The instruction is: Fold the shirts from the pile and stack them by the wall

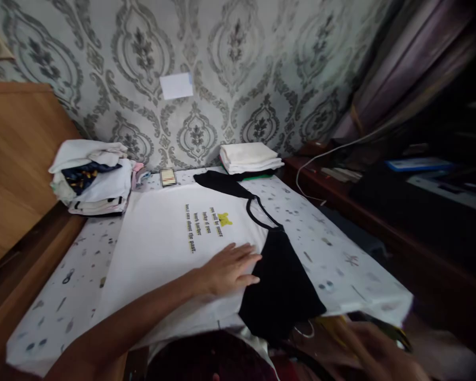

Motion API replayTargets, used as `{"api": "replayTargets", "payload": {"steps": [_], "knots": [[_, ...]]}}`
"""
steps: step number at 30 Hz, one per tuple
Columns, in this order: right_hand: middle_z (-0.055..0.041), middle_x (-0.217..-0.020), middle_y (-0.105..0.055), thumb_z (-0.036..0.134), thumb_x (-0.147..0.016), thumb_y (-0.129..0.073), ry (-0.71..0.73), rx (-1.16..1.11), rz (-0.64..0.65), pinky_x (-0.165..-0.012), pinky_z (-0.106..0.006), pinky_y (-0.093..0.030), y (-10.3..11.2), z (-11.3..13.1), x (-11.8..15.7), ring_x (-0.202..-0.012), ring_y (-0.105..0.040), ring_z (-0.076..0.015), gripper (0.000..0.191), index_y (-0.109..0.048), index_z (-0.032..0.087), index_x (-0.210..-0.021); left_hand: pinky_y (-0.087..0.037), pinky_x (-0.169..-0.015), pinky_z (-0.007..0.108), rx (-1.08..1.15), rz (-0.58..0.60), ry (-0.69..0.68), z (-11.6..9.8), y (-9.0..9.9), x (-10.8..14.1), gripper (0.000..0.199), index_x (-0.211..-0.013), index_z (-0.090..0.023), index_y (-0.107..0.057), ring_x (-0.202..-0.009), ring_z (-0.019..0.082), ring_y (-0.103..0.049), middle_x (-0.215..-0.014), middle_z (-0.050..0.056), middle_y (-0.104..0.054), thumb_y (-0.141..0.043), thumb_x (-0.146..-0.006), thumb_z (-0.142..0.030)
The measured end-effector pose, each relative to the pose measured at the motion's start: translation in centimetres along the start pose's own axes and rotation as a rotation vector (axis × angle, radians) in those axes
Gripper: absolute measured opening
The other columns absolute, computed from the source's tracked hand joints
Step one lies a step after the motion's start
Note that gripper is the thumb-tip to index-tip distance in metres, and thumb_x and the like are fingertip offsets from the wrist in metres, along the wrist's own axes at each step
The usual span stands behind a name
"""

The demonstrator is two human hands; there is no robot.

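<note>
A white T-shirt point(154, 233) with black sleeves and a black neckband lies spread across the table, its neck toward the right. Printed lettering and a small yellow bear figure show on its chest. My left hand point(232, 269) rests flat on the shirt near the lower black sleeve point(285, 286), fingers stretched out and holding nothing. Low at the right, beyond the table's front edge, my right hand point(381, 352) is smeared by motion. Beside it is a blurred yellowish thing point(335, 329); whether the hand grips it is unclear.
Folded clothes are piled at the back left point(95, 177), and a folded white stack point(249, 157) stands at the back right. A small card point(167, 177) lies between them. The patterned tablecloth point(341, 264) reaches the right edge. A white cable point(333, 153) hangs over a dark red shelf.
</note>
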State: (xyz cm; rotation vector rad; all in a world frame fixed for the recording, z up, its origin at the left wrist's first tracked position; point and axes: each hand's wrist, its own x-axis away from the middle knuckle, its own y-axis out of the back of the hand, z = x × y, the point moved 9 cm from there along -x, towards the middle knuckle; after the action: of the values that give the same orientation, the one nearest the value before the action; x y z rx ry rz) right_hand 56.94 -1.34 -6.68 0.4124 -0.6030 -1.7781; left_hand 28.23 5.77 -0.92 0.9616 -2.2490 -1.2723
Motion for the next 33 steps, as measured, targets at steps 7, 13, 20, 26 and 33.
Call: {"api": "replayTargets", "payload": {"steps": [7, 13, 20, 26, 33], "knots": [[-0.0088, -0.113, -0.074, 0.052, -0.092, -0.05, 0.671, 0.168, 0.34, -0.088, -0.04, -0.059, -9.9, 17.6, -5.2, -0.101, -0.071, -0.0269, 0.036, -0.069, 0.026, -0.108, -0.015, -0.125, 0.049, -0.149, -0.184, 0.422, 11.7, 5.5, 3.6, 0.058, -0.153, -0.02, -0.035, -0.154, 0.023, -0.018, -0.165, 0.012, -0.025, -0.031, -0.103, -0.048], [-0.0203, -0.159, -0.036, 0.045, -0.098, -0.045, 0.983, 0.397, 0.678, -0.121, -0.047, -0.029, -26.3, 26.5, -6.5, -0.149, -0.031, -0.0288, 0.064, -0.042, 0.008, -0.15, -0.021, -0.122, 0.051, -0.324, -0.319, 0.672, 20.0, 9.5, 8.6, 0.057, -0.149, -0.018, -0.041, -0.152, 0.025, -0.026, -0.163, 0.013, -0.033, -0.029, -0.102, -0.048], [-0.0152, -0.162, -0.032, 0.046, -0.103, -0.038, 0.986, 0.562, 0.598, -0.123, -0.046, -0.018, -32.3, 28.0, -14.8, -0.152, -0.025, -0.0257, 0.058, -0.04, 0.015, -0.152, -0.032, -0.116, 0.05, -0.518, -0.411, 0.906, 29.5, 14.6, 15.8, 0.057, -0.145, -0.011, -0.045, -0.148, 0.028, -0.035, -0.157, 0.019, -0.042, -0.029, -0.101, -0.043], [-0.0189, -0.159, -0.036, 0.044, -0.103, -0.034, 0.842, 0.671, 0.376, -0.12, -0.049, -0.024, -27.8, 23.5, -24.9, -0.15, -0.027, -0.0277, 0.059, -0.038, 0.011, -0.153, -0.036, -0.115, 0.049, -0.596, -0.428, 0.914, 31.6, 15.2, 17.3, 0.06, -0.143, -0.002, -0.047, -0.146, 0.033, -0.038, -0.153, 0.024, -0.044, -0.029, -0.101, -0.042], [-0.0224, -0.157, -0.038, 0.035, -0.103, -0.038, 0.879, 0.639, 0.31, -0.12, -0.047, -0.024, -26.3, 23.7, -24.7, -0.149, -0.03, -0.0295, 0.055, -0.043, 0.004, -0.148, -0.04, -0.112, 0.049, -0.627, -0.43, 0.886, 30.8, 15.3, 16.9, 0.056, -0.14, -0.006, -0.049, -0.143, 0.031, -0.042, -0.15, 0.022, -0.049, -0.028, -0.101, -0.039]]}}
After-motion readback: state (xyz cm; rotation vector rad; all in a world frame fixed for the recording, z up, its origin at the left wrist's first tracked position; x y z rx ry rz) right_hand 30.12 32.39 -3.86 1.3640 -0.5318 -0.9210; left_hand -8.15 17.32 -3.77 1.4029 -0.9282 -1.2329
